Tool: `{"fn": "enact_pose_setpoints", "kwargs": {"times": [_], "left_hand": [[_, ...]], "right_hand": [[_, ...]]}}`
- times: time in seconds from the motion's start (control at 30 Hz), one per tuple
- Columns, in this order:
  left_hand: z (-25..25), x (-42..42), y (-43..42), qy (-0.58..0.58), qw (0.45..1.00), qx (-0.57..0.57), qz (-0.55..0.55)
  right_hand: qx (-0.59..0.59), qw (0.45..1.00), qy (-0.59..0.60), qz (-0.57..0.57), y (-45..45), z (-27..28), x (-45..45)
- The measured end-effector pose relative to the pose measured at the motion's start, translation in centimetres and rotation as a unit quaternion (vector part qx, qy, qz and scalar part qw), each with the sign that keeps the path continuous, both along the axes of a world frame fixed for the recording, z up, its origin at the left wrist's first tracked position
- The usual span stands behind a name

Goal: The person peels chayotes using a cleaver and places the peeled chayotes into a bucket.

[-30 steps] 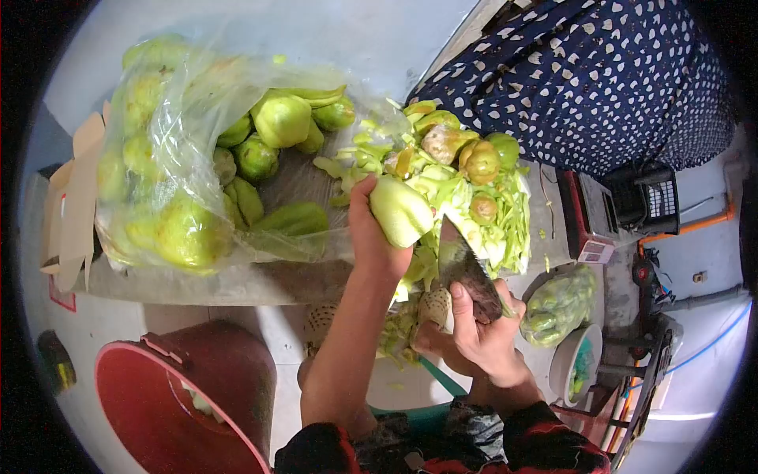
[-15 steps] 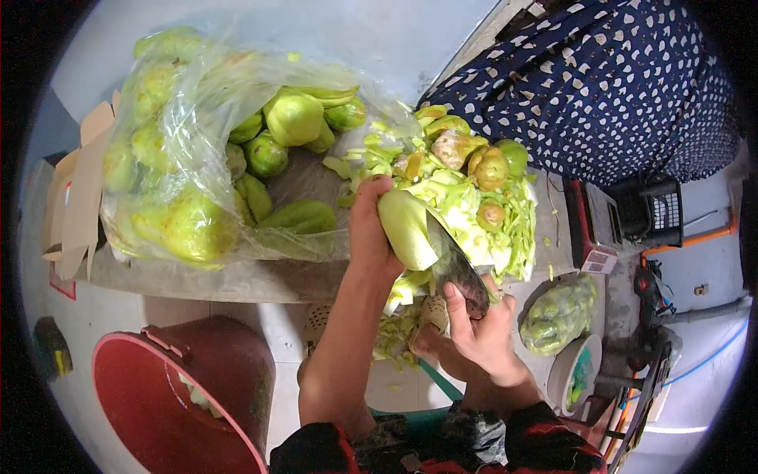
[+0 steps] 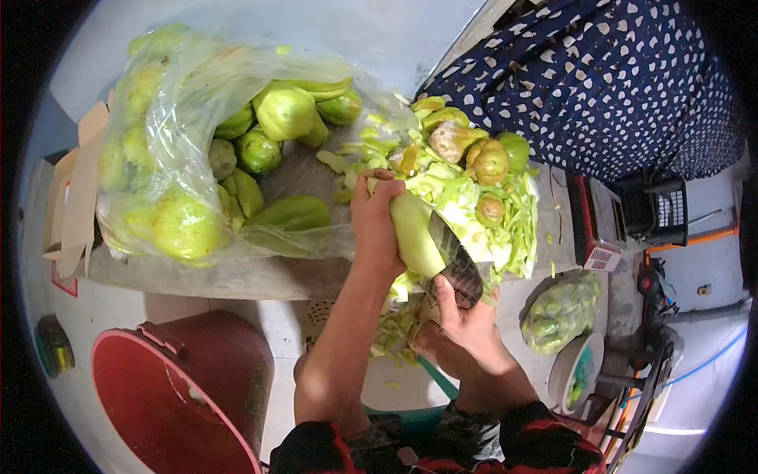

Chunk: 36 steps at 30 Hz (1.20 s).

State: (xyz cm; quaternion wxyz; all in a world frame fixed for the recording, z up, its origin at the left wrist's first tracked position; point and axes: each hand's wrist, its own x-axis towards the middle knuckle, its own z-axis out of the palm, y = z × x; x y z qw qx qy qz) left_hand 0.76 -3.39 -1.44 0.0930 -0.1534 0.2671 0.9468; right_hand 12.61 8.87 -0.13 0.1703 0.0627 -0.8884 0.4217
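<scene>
My left hand [image 3: 374, 221] is wrapped round a pale green, partly peeled chayote [image 3: 416, 241], held over the front edge of the table. In my right hand [image 3: 472, 324] is a knife with a broad dark blade [image 3: 458, 267], which lies against the chayote's right side; its handle is hidden in my fingers. Just beyond both hands is a heap of chayote peelings [image 3: 442, 197], with several brownish chayotes [image 3: 488, 162] on it. Left of them, a clear plastic bag [image 3: 170, 118] lies open, with whole green chayotes [image 3: 284, 110] at its mouth.
A red bucket [image 3: 249, 355] stands on the floor at the left. On the right are a filled plastic bag [image 3: 562, 312], a white bucket [image 3: 559, 383] and a red scale [image 3: 588, 225]. Patterned navy cloth [image 3: 584, 87] hangs at the back right. Cardboard [image 3: 83, 186] sits at the far left.
The chayote has shifted slightly right and tipped more upright in my left hand. My right hand and the knife have moved a little left and down along it.
</scene>
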Motion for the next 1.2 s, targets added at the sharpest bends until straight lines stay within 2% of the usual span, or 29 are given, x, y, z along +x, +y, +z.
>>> {"fn": "enact_pose_setpoints", "kwargs": {"times": [0.13, 0.2, 0.27, 0.33, 0.4, 0.43, 0.5, 0.57, 0.6, 0.63, 0.7, 0.73, 0.77, 0.8, 0.83, 0.9, 0.97, 1.03, 1.1, 1.2], "left_hand": [[-0.2, 0.3, 0.8, -0.040, 0.997, 0.067, -0.008], [-0.2, 0.4, 0.9, 0.000, 0.999, -0.026, 0.040], [0.6, 0.4, 0.6, 0.006, 0.997, -0.069, 0.039], [0.5, 0.6, 0.8, 0.010, 0.993, -0.112, 0.036], [-0.4, 0.6, 1.5, -0.086, 0.995, 0.044, -0.008], [-0.5, 0.6, 1.6, -0.085, 0.995, 0.043, -0.008], [-0.5, 0.7, 1.8, -0.065, 0.997, -0.013, 0.047], [0.1, 0.7, 1.5, -0.056, 0.997, -0.042, 0.043], [0.4, 0.7, 1.2, -0.047, 0.996, -0.072, 0.038], [0.1, 0.5, 0.8, -0.047, 0.995, -0.074, 0.040], [-0.7, 0.0, -0.6, 0.017, 0.999, -0.017, -0.048], [-0.7, -0.1, -1.6, 0.017, 0.999, -0.017, -0.048], [-0.6, -0.2, -2.7, 0.069, 0.991, -0.045, -0.102], [-0.5, -0.2, -3.3, 0.120, 0.978, -0.072, -0.157], [-0.3, -0.1, -3.3, 0.120, 0.977, -0.073, -0.158], [-0.1, 0.3, -3.2, 0.201, 0.933, -0.254, -0.157], [-0.2, 0.2, -3.1, 0.202, 0.929, -0.257, -0.171], [-0.5, 0.2, -2.5, 0.203, 0.926, -0.259, -0.183], [-1.3, 0.5, -1.4, 0.158, 0.951, -0.227, -0.141], [-0.8, 0.7, -1.4, 0.165, 0.954, -0.211, -0.137]], "right_hand": [[0.007, 1.000, 0.019, -0.010, -0.3, -0.1, 0.2], [-0.007, 1.000, 0.024, -0.014, 0.2, -0.5, 0.0], [0.008, 0.999, 0.035, 0.028, 0.7, -0.7, -0.5], [-0.015, 1.000, 0.019, -0.002, 0.3, -1.0, 0.2], [-0.036, 0.999, 0.004, -0.026, 0.1, -1.0, 0.3], [-0.029, 0.999, -0.025, -0.035, 0.1, -0.8, 0.3], [-0.023, 0.997, -0.055, -0.044, 0.0, -0.6, 0.2], [-0.071, 0.996, -0.058, -0.021, 0.1, -0.4, -0.4], [-0.004, 1.000, -0.017, 0.005, 0.5, -0.1, -0.5], [-0.006, 1.000, -0.016, 0.007, 1.1, 0.2, -0.3], [-0.153, 0.978, -0.139, 0.013, 2.1, 1.2, 0.1], [-0.230, 0.954, -0.192, 0.014, 2.4, 2.0, 0.2], [-0.301, 0.923, -0.240, 0.006, 2.7, 2.8, 0.3], [-0.297, 0.924, -0.239, 0.030, 3.4, 2.7, 0.2], [-0.292, 0.925, -0.238, 0.053, 3.7, 2.5, 0.1], [-0.329, 0.909, -0.254, 0.038, 3.7, 2.3, -0.3], [-0.364, 0.892, -0.268, 0.025, 3.4, 2.0, -0.3], [-0.451, 0.862, -0.231, 0.004, 2.6, 1.2, -0.3], [-0.457, 0.865, -0.207, 0.026, 2.6, 0.5, -0.5], [-0.469, 0.863, -0.187, 0.032, 2.8, 0.3, -0.6]]}}
